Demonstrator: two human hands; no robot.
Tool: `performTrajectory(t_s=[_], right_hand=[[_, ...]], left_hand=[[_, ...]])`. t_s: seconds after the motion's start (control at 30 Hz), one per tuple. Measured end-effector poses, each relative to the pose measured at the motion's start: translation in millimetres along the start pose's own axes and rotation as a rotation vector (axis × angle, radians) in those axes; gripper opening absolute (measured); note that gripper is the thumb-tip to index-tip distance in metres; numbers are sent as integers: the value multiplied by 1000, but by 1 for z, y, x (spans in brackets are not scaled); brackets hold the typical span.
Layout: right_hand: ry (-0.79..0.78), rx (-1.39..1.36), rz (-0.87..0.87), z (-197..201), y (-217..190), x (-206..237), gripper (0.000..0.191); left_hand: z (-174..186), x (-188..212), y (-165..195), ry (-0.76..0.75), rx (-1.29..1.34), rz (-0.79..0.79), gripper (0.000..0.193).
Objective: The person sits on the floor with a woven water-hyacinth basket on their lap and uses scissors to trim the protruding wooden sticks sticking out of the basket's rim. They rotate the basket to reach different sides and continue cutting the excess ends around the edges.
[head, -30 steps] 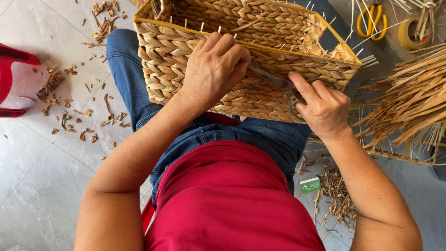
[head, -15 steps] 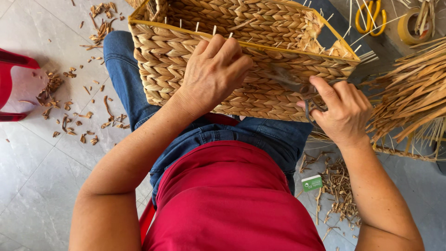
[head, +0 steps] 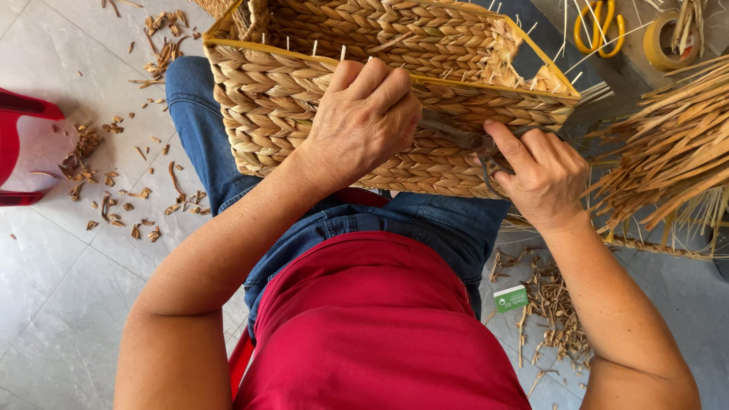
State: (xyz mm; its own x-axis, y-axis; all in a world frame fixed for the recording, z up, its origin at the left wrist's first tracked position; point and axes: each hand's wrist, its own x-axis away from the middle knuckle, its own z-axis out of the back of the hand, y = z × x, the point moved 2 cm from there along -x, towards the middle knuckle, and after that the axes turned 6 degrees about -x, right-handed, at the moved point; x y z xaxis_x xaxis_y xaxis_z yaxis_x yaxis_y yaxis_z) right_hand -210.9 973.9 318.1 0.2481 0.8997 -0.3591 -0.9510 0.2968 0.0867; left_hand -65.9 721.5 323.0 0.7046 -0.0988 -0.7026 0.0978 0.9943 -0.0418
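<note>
A rectangular woven straw basket with a yellow rim frame rests on my lap, its near wall facing me. My left hand lies flat against that wall just under the rim, fingers pressed on the weave. My right hand grips the handles of metal scissors, whose blades point left along the wall toward my left fingertips. What the blades touch is hidden by my left hand.
A bundle of dry straw stalks lies at my right. Yellow-handled scissors and a tape roll sit at the top right. Straw scraps litter the grey tiled floor. A red plastic stool stands left; a small green box lies by my right knee.
My right hand has shifted slightly right and up along the basket wall with the scissors. My left hand stays pressed on the weave.
</note>
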Motion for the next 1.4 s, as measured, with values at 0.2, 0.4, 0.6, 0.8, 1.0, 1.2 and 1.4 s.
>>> performTrajectory(t_s=[0.2,0.4,0.6,0.8,1.0,1.2,1.4], right_hand=[[6,-37,-6,-6,2,2,72],[-23,-245,-78,5,2,-2,62],[-2,-119,-22,12,-8,-11,66],[-37,-44,8,13,-12,-25,66],[-59,9,38,10,-16,-30,74],[-78,-49,14,7,-19,-28,80],[-34,-307,-153,3,-16,-24,58]], left_hand=[[2,-8,-9,-38,43,123,14],[34,12,-6,-182,488,92,15],[31,22,-19,-117,218,257,16],[12,18,-20,-84,103,203,14],[12,15,-21,-52,53,109,14],[9,8,-22,-4,36,119,14],[40,23,-57,91,265,330,10]])
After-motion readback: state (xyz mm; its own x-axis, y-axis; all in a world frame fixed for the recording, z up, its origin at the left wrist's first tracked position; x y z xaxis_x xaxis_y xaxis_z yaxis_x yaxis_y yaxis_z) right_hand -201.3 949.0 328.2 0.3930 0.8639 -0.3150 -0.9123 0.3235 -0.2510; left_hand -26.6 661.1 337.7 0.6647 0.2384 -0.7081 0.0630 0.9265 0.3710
